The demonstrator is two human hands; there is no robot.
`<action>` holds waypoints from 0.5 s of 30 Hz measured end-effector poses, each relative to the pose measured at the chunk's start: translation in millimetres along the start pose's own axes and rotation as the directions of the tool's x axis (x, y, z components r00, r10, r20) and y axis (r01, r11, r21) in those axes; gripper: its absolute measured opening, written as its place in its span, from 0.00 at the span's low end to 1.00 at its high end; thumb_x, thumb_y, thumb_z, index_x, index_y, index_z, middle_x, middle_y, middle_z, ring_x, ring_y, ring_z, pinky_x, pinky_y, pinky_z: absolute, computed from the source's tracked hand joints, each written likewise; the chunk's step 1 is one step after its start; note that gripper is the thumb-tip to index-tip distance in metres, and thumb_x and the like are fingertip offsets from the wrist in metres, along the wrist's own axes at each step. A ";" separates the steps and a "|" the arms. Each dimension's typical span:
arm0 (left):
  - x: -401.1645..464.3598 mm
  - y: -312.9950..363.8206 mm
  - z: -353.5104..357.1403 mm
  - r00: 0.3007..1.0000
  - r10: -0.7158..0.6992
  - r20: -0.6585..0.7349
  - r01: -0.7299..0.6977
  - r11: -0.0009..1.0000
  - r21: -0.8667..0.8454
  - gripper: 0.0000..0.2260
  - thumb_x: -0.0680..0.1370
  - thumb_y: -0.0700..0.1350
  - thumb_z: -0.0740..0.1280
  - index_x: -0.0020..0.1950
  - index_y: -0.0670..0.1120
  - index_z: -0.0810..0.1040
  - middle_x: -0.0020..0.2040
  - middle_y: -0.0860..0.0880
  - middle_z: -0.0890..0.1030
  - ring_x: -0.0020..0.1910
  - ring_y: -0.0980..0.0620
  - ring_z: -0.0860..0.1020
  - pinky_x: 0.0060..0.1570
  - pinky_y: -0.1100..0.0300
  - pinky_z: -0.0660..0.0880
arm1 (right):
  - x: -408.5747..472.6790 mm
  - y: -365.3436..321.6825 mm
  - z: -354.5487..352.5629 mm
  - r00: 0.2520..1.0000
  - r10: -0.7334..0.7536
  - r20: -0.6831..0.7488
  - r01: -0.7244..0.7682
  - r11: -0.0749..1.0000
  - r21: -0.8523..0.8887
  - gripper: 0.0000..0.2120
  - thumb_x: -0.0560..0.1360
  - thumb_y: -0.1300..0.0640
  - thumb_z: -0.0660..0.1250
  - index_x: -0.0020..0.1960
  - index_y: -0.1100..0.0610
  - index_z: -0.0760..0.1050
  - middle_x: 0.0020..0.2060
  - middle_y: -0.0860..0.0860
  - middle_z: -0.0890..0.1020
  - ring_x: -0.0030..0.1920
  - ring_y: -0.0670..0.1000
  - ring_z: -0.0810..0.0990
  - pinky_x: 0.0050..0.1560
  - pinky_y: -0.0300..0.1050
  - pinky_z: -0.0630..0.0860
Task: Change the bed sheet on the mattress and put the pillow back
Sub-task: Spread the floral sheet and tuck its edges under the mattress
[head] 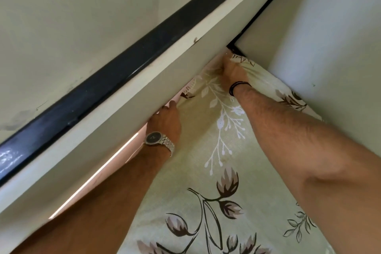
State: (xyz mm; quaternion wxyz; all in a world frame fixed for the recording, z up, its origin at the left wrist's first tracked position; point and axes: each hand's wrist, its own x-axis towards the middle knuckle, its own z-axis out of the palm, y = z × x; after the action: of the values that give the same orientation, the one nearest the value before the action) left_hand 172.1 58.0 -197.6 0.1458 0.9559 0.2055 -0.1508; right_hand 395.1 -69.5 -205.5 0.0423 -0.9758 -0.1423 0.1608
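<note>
A pale green bed sheet (208, 171) with brown flowers and white leaf sprigs covers the mattress and fills the lower middle of the head view. My right hand (232, 69) grips a bunched fold of the sheet at the far corner, next to the headboard. My left hand (168, 118), with a metal watch on the wrist, holds the sheet's edge against the cream side board, its fingertips hidden under that board. A pink strip of mattress (115, 163) shows beside my left forearm. No pillow is in view.
A cream bed board (115, 113) with a black rail (99, 86) above it runs diagonally along the left. A pale wall (61, 16) lies behind it. A cream headboard panel (334, 51) closes the right side, with a dark gap (237, 47) at the corner.
</note>
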 end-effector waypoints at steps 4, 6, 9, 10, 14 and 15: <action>9.1 -22.7 38.1 0.944 -0.231 0.235 0.291 0.919 -0.266 0.12 0.82 0.44 0.59 0.61 0.43 0.78 0.55 0.40 0.83 0.53 0.39 0.82 0.50 0.51 0.79 | -14.2 -5.6 18.7 0.978 -0.075 0.195 0.101 0.987 -0.127 0.23 0.83 0.48 0.55 0.78 0.45 0.63 0.74 0.57 0.71 0.81 0.56 0.54 0.78 0.55 0.53; 22.5 -26.7 47.2 0.846 -0.310 0.434 0.487 0.781 -0.391 0.16 0.82 0.47 0.61 0.64 0.40 0.79 0.62 0.39 0.81 0.60 0.38 0.80 0.57 0.53 0.76 | -14.9 -17.6 16.9 0.960 -0.077 0.270 0.135 0.969 -0.205 0.24 0.83 0.44 0.54 0.78 0.40 0.62 0.76 0.52 0.71 0.80 0.55 0.57 0.80 0.58 0.44; 33.9 -19.1 47.2 0.815 -0.346 0.465 0.550 0.714 -0.433 0.20 0.82 0.50 0.62 0.69 0.38 0.75 0.65 0.37 0.79 0.63 0.37 0.79 0.60 0.51 0.76 | -5.3 -19.3 9.9 0.936 -0.070 0.346 0.079 0.997 -0.013 0.21 0.80 0.43 0.60 0.72 0.38 0.71 0.70 0.48 0.77 0.74 0.52 0.70 0.80 0.60 0.46; 33.2 -11.9 45.0 0.851 -0.352 0.391 0.510 0.731 -0.452 0.21 0.82 0.52 0.60 0.70 0.39 0.74 0.66 0.37 0.79 0.64 0.36 0.78 0.63 0.47 0.75 | -2.2 -14.7 5.1 0.938 -0.067 0.340 -0.010 0.975 0.221 0.18 0.76 0.45 0.64 0.65 0.39 0.77 0.65 0.48 0.82 0.70 0.52 0.75 0.80 0.60 0.53; 18.6 36.4 34.2 0.983 -0.125 -0.136 0.036 0.852 -0.522 0.22 0.83 0.50 0.55 0.75 0.44 0.70 0.69 0.41 0.77 0.68 0.41 0.75 0.67 0.46 0.72 | 12.6 12.7 -29.6 0.985 0.174 0.007 -0.131 0.708 0.694 0.10 0.71 0.56 0.65 0.45 0.48 0.84 0.47 0.50 0.87 0.53 0.54 0.85 0.61 0.50 0.79; 15.1 44.5 39.1 0.982 -0.022 -0.186 -0.064 0.894 -0.444 0.22 0.84 0.51 0.54 0.76 0.47 0.69 0.69 0.44 0.77 0.66 0.43 0.76 0.64 0.47 0.73 | 19.8 21.6 -37.4 0.970 0.222 -0.095 -0.118 0.780 0.614 0.11 0.73 0.58 0.64 0.49 0.49 0.84 0.51 0.51 0.86 0.56 0.54 0.83 0.60 0.45 0.77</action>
State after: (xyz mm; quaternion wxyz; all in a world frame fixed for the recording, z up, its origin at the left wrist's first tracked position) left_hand 195.8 11.2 -228.8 0.3439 0.9085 0.2372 -0.0076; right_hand 430.9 -85.8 -179.0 0.3479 -0.9297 0.0093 0.1209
